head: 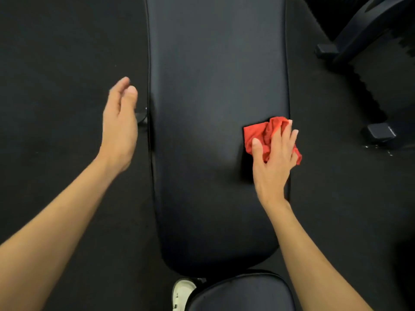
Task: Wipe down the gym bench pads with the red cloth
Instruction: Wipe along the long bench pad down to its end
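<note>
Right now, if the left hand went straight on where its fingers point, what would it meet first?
Nothing visible: the left hand points along dark floor beside the long pad; depth is unclear.

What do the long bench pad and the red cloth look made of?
The long bench pad: likely vinyl or leatherette, black, smooth with a soft sheen. The red cloth: soft matte fabric, crumpling into folds under the right hand; fibre unclear.
</note>
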